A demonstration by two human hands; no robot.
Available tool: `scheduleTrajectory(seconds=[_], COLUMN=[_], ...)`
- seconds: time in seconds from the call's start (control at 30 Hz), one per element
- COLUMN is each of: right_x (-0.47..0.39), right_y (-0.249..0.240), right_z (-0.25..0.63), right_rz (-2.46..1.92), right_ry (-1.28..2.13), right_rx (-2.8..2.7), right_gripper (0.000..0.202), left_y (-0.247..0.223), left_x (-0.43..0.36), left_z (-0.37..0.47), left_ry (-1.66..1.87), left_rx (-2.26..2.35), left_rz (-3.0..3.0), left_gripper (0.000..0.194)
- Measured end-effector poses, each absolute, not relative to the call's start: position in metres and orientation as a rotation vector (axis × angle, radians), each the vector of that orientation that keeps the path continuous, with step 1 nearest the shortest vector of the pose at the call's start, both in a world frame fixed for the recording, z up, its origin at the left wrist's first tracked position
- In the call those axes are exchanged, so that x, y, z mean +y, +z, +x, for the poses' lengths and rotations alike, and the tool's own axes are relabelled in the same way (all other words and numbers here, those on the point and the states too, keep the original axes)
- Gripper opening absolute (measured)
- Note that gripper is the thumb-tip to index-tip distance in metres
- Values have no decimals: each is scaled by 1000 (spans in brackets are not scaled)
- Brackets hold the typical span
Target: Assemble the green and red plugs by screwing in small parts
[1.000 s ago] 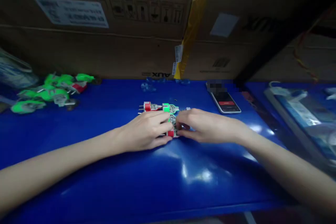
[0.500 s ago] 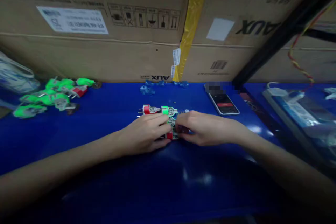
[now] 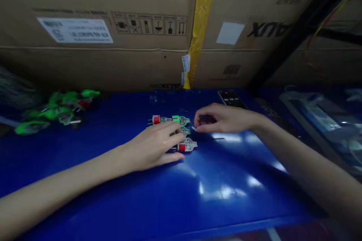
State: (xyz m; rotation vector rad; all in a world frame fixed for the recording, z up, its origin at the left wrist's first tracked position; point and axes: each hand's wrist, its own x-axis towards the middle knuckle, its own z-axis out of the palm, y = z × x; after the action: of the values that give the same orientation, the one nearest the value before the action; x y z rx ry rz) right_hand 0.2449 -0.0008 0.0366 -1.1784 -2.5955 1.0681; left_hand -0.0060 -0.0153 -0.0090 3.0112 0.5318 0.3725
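Several plugs with open casings, their inner parts showing, lie side by side in front of me. The nearest is a red plug (image 3: 187, 145); a green plug (image 3: 181, 121) is farther back, with another red plug (image 3: 156, 119) to its left. My left hand (image 3: 158, 141) rests over the row, fingers spread across the casings and thumb at the near side; it hides part of the plugs. Just right of the row, my right hand (image 3: 216, 118) is closed in a pinch at a small whitish piece (image 3: 194, 128), too blurred to name.
Green and red plugs (image 3: 60, 111) are heaped at the back left. A phone (image 3: 232, 99) lies at the back right, and clear bags (image 3: 319, 115) sit far right. Large cartons (image 3: 127, 67) wall off the back. A thin dark piece (image 3: 218, 138) lies on the blue table (image 3: 135, 199).
My right hand has moved off the plugs, away and to the right, uncovering their right ends. My left hand stays over the row, its thumb a little farther out. The view has shifted slightly.
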Motion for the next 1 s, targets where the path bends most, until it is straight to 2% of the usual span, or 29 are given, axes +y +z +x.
scheduleTrajectory(seconds=[0.2,0.5,0.8,1.0], right_x=[5,13,14,12], right_y=[24,16,23,22], right_z=[242,238,235,230], right_rz=[-1103,-1086,-1080,-1038], right_ry=[1309,1569,1539,1342], right_rx=[-2517,-2323,-2307,-2466], right_gripper=[22,28,34,37], left_y=[-4,-4,8,10], left_x=[-12,8,17,19], left_z=[1,10,6,4], left_ry=[595,604,675,651], left_rx=[646,442,337,315], left_rz=[3056,3129,3100,3078], left_gripper=[25,28,24,24])
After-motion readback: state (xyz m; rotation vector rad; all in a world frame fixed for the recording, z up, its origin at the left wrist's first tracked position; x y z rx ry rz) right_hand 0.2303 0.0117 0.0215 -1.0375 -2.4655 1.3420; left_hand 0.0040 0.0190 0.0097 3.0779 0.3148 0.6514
